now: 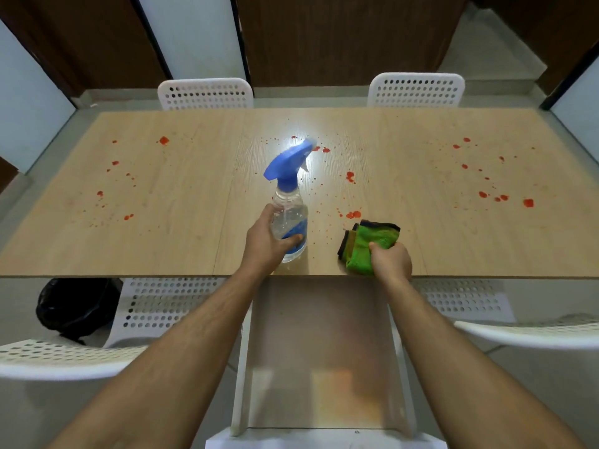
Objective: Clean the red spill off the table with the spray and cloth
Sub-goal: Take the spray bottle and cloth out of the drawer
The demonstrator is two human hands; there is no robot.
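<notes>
A clear spray bottle (289, 202) with a blue trigger head stands near the front edge of the light wooden table (181, 247). My left hand (264, 243) grips its lower body, thumb across the blue label. A folded green cloth (368, 244) lies at the table's front edge, and my right hand (390, 262) grips its near corner. Red spill (353, 214) spots are scattered over the table: a cluster just beyond the cloth, drops at the left, and more at the far right.
Two white perforated chairs (205, 92) stand at the far side of the table, and white chairs (64, 354) sit on my side, left and right. A black bag (76, 304) lies on the floor under the table's left front.
</notes>
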